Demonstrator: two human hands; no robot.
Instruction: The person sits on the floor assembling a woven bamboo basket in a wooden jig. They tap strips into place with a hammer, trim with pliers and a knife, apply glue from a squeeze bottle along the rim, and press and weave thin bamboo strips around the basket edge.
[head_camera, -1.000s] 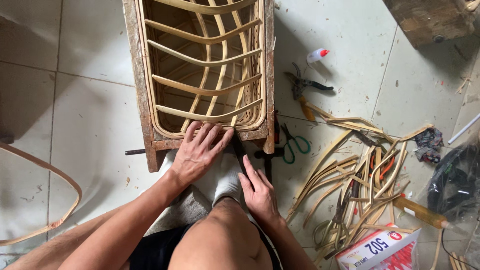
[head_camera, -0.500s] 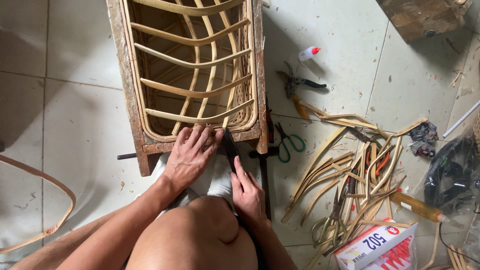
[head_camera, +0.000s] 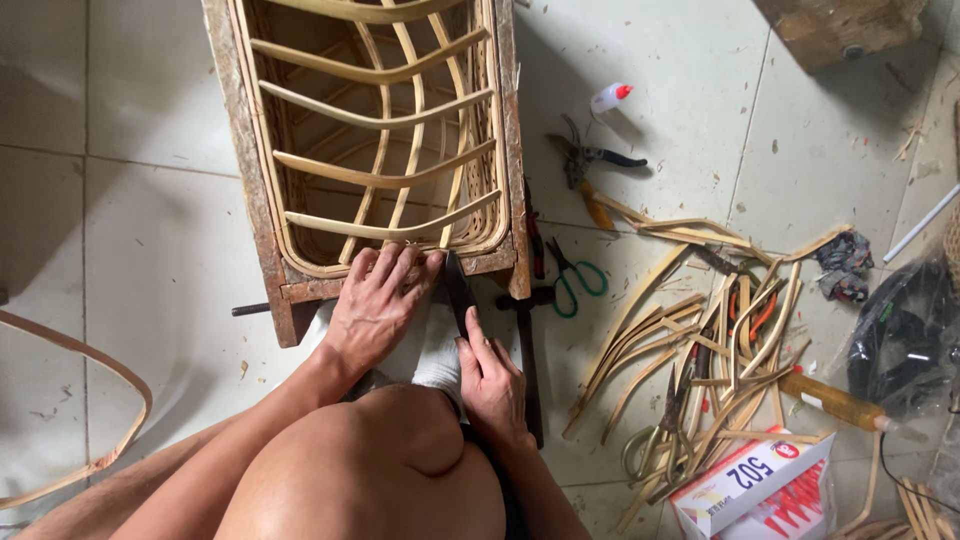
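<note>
At the far left of the frame a loose bent rattan strip (head_camera: 95, 400) curves across the tiled floor (head_camera: 150, 230), well apart from your hands. Moving right, the wooden frame (head_camera: 262, 230) with its woven rattan ribs (head_camera: 385, 165) fills the upper centre, its near end rail lying just above your knee.

Your left hand (head_camera: 375, 310) lies flat and spread, palm down, on that near rail, fingertips reaching the lowest rattan rib at the lower edge of the frame; it presses rather than grips. Just to its right, your right hand (head_camera: 492, 375) is closed around the handle of a dark-bladed knife (head_camera: 458, 290), whose blade points up toward the frame's near right corner, touching or almost touching the rail beside your left fingers. A white cloth (head_camera: 435, 350) sits between the two hands, under the frame's edge.

Right of the frame, green-handled scissors (head_camera: 572, 280) lie on the floor, with black-handled pruning shears (head_camera: 590, 160) and a small glue bottle (head_camera: 610, 97) above them. Farther right is a heap of cut rattan strips (head_camera: 720, 350), and at the lower right a white and red carton (head_camera: 760, 485).
</note>
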